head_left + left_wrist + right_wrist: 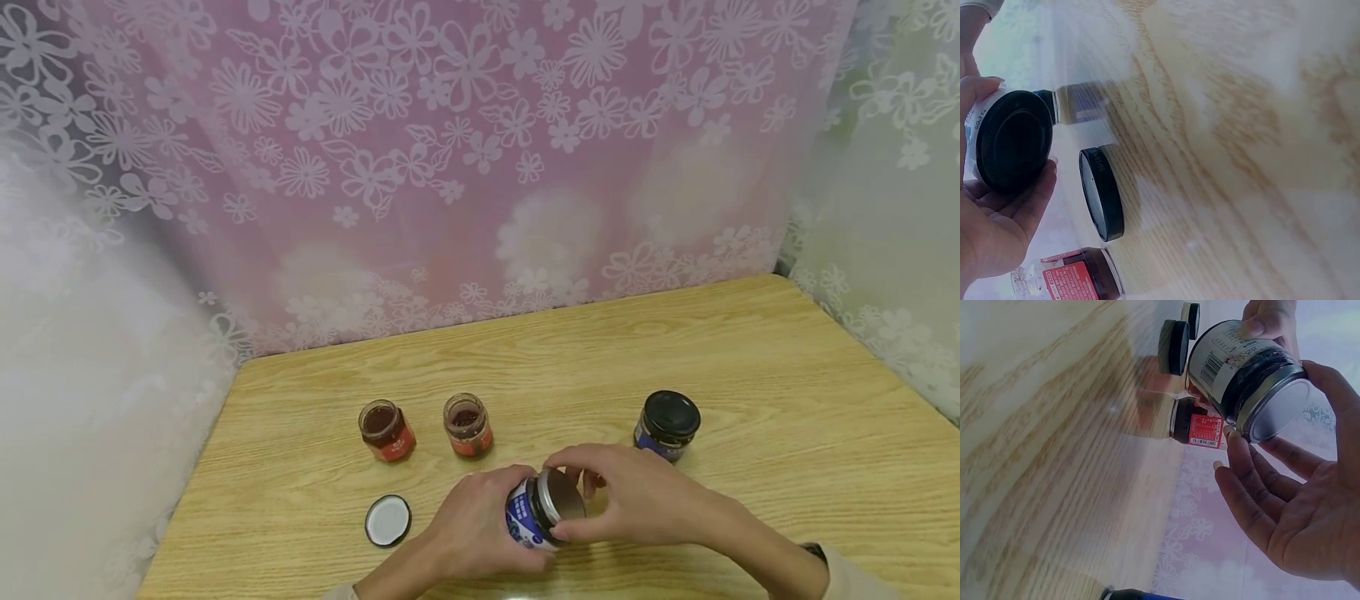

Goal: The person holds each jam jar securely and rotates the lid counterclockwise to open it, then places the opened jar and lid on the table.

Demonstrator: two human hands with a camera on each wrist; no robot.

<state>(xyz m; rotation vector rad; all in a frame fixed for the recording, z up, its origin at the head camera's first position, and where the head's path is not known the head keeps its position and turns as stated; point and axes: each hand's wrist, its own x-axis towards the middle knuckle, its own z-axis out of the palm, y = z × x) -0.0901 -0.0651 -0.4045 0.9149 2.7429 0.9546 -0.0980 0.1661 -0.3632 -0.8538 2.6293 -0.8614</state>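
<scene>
A jar with a blue and white label [525, 515] is held tilted above the table, its silver lid [561, 495] facing right. My left hand [480, 525] grips the jar's body; in the left wrist view the dark round base [1015, 142] faces the camera. My right hand [637, 500] pinches the rim of the silver lid [1280, 409] between thumb and fingers, the other fingers spread beside it in the right wrist view.
Two uncapped jars with red labels [393, 442] [471, 437] stand left of centre. A black-rimmed lid [387, 521] lies inner side up near my left forearm. Another black-lidded jar [667, 425] stands beyond my right hand. Floral curtains [450, 167] hang behind the table.
</scene>
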